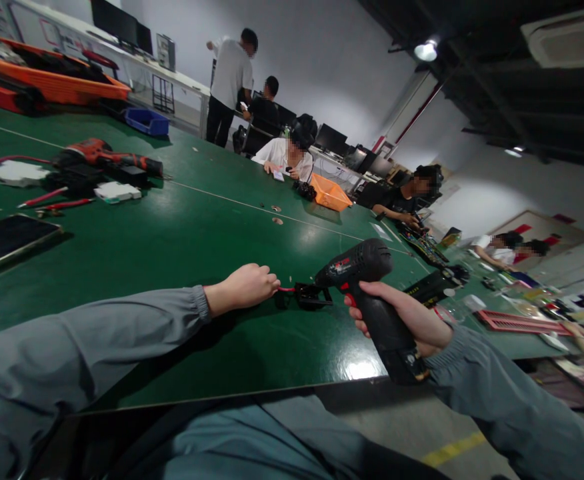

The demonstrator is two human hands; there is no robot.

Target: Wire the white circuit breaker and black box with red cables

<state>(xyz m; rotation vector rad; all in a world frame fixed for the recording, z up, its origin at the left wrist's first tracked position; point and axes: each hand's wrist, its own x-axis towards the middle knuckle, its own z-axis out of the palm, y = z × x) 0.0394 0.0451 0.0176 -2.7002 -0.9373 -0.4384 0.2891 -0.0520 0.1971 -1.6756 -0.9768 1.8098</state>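
Gripping black drill (379, 321), red trigger (350, 301)

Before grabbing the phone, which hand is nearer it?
Left. Your left hand is to the right of the phone; your right hand, holding the black drill, is farther right.

On the tabletop (212, 233), a phone (12, 243) lies at the left, with a drill (105, 158) behind it. A small box (313, 304) sits between the left hand (246, 288) and the right hand (413, 317).
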